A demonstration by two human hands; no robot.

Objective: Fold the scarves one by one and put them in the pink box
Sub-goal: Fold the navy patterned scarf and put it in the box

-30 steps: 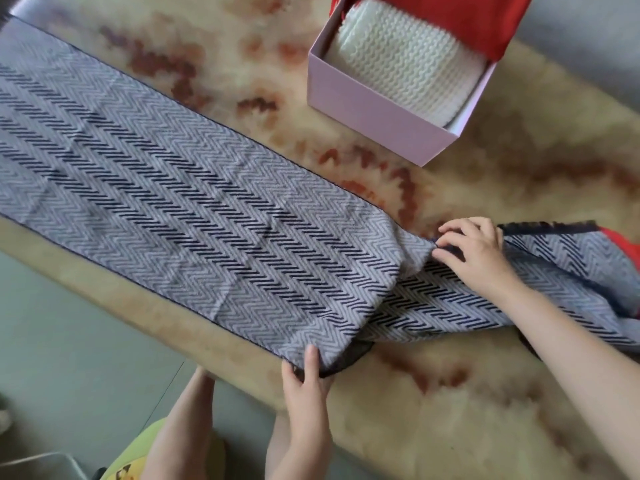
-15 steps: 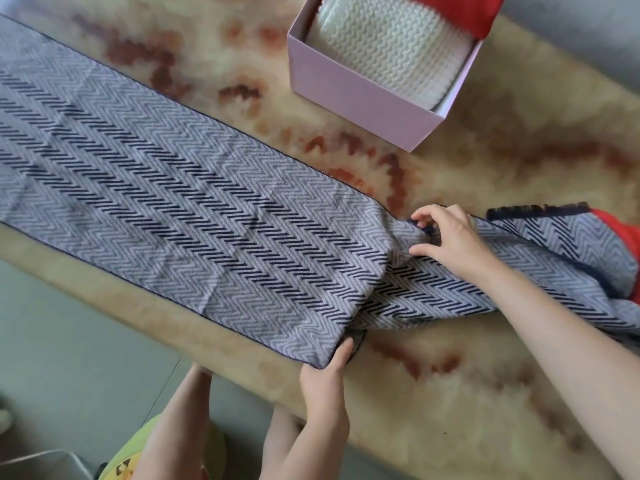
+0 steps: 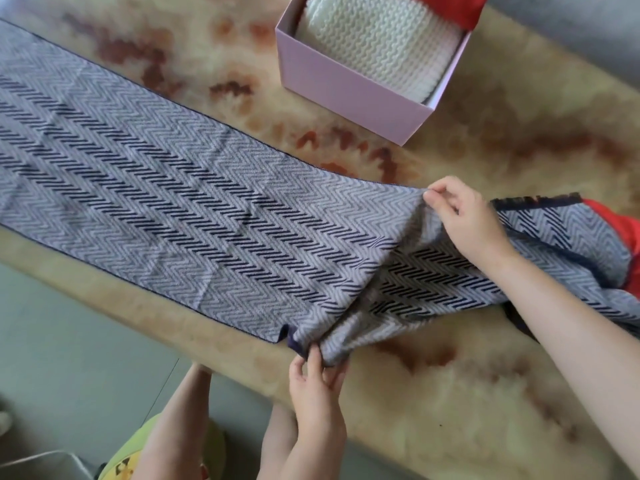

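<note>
A long grey-and-navy herringbone scarf (image 3: 180, 202) lies spread across the fluffy cream rug, running from the far left to the right edge. My left hand (image 3: 317, 386) pinches its near edge at the bottom centre, where the cloth bunches. My right hand (image 3: 467, 220) pinches the far edge and lifts it slightly. The pink box (image 3: 346, 88) stands at the top centre. It holds a folded white knitted scarf (image 3: 377, 39) and a red one (image 3: 457, 8).
The cream rug (image 3: 450, 393) with rust-brown patches covers the work area. Grey floor (image 3: 69, 358) lies at the lower left. A red cloth (image 3: 620, 223) shows under the scarf's fringed end at the right edge. My knees and a yellow-green garment are at the bottom.
Both hands have gone from resting on the scarf to pinching its edges. The cloth between them has lifted and bunched. The view has shifted slightly to the right.
</note>
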